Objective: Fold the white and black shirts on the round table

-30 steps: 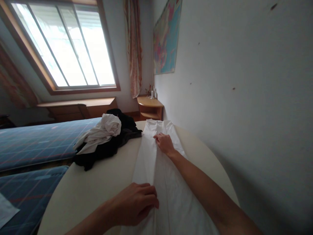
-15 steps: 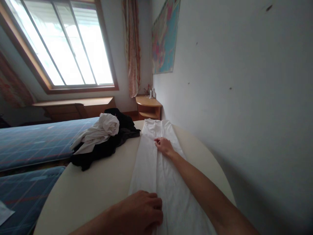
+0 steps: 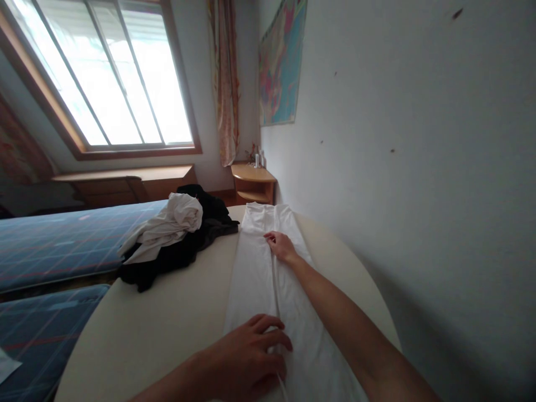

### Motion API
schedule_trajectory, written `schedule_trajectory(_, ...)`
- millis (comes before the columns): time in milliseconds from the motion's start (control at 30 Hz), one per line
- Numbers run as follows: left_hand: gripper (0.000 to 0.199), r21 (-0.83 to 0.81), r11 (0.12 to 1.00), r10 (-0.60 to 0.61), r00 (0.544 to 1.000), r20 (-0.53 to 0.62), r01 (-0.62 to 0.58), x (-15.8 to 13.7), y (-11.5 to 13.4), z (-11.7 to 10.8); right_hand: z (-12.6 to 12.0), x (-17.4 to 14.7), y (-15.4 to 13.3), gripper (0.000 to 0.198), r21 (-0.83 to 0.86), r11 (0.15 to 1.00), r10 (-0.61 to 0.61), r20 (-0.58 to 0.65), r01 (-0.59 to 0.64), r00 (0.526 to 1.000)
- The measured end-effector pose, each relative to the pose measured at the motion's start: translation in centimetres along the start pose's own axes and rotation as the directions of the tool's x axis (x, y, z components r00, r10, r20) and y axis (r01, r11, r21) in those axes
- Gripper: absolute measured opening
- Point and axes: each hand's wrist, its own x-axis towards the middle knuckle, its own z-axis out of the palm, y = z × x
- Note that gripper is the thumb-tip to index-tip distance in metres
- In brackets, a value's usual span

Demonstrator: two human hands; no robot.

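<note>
A long white garment [image 3: 251, 273] lies lengthwise over the round table, folded narrow, with a raised seam or fold running down its middle. Over its near part is my left hand [image 3: 251, 354]; the fingers are bent and somewhat apart, and the fold of cloth runs in beneath them. My right hand [image 3: 281, 247] rests farther up the garment, thumb and fingertips close together at the same fold. The fingertips' undersides are partly hidden in both hands.
The pale round table [image 3: 167, 318] stands by the white wall [image 3: 410, 206]. On its far left lies a heap of black clothes [image 3: 176, 268] with a crumpled light grey cloth [image 3: 180, 215] on top. Blue plaid mattresses [image 3: 75, 240] are at the left, a corner shelf [image 3: 253, 174] behind.
My left hand has moved a little right and its fingers have spread somewhat. Near it, the garment's middle fold has shifted right. My right hand has hardly moved.
</note>
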Motion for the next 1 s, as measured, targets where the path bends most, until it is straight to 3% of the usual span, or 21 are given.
schedule_trajectory(133, 0.012, -0.019, 1.000, 0.023, 1.000, 0.004, -0.023, 0.1, 0.2, 0.1, 0.0, 0.3, 0.5, 0.033, -0.004, 0.999, -0.048, 0.008, 0.048, 0.999)
schedule_trajectory(267, 0.012, -0.043, 0.997, 0.060, 0.998, 0.013, -0.060, 0.1, 0.5, 0.4, -0.9, -0.4, 1.7, 0.044, 0.010, 0.984, -0.180, 0.054, 0.180, 0.982)
schedule_trajectory(433, 0.012, -0.023, 0.996, 0.085, 0.996, 0.039, -0.084, 0.4, 0.4, 1.0, -2.6, -1.9, 3.8, 0.044, 0.010, 0.934, -0.356, 0.095, 0.357, 0.929)
schedule_trajectory(533, 0.023, 0.023, 0.995, 0.096, 0.995, 0.036, -0.097, 0.7, 0.1, 1.7, -3.1, -2.5, 4.4, 0.036, -0.024, 0.908, -0.415, 0.094, 0.418, 0.905)
schedule_trajectory(733, 0.024, 0.057, 0.992, 0.108, 0.991, 0.084, -0.113, 0.9, 0.1, 1.6, -3.2, -2.8, 4.4, 0.022, -0.043, 0.908, -0.414, 0.081, 0.418, 0.907)
schedule_trajectory(900, 0.016, 0.039, 0.996, 0.075, 0.991, 0.106, -0.080, 0.8, 0.3, 0.7, -3.1, -3.0, 5.2, 0.024, 0.084, 0.937, -0.331, -0.089, 0.339, 0.939)
schedule_trajectory(1000, 0.020, 0.069, 0.994, 0.077, 0.993, 0.090, -0.083, 0.8, 0.4, 0.8, -3.1, -3.3, 5.6, 0.024, 0.112, 0.945, -0.296, -0.117, 0.309, 0.948)
